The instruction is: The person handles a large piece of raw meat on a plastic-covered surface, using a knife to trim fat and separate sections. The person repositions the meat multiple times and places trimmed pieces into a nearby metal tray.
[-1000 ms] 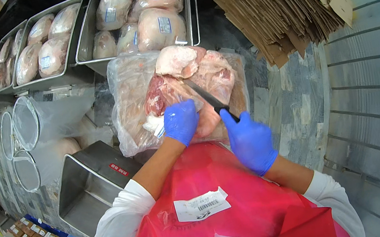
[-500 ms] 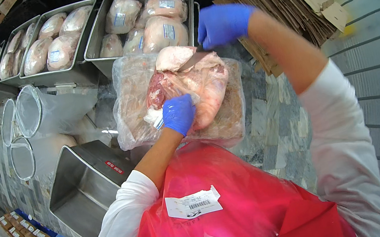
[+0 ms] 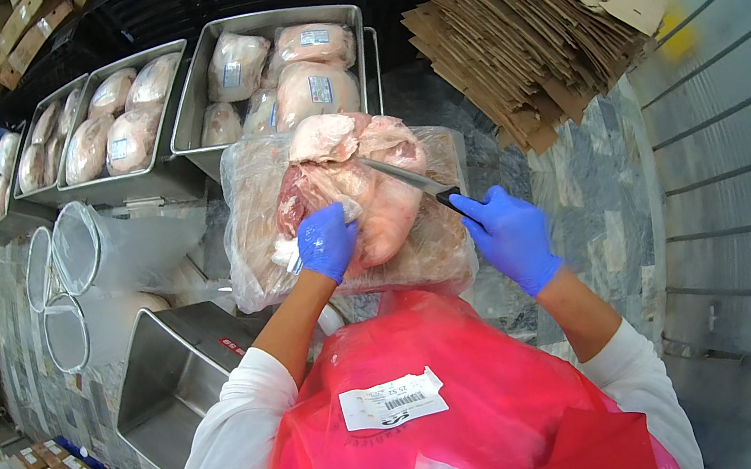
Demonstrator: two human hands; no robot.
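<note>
Gray floor (image 3: 587,207) is seen below. A knife (image 3: 408,177) is held in the right grip (image 3: 508,236), its tip at the meat (image 3: 376,209) on the left; the meat's near left side is held in the left grip (image 3: 329,243). Metal tubs (image 3: 136,188) are set beyond.

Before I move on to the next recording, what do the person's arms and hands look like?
The left hand and right hand wear matching snug, bright blue gloves. Plain white, loosely creased sleeves end partway along the forearms, leaving them bare down to the gloves. No markings are discernible.
</note>
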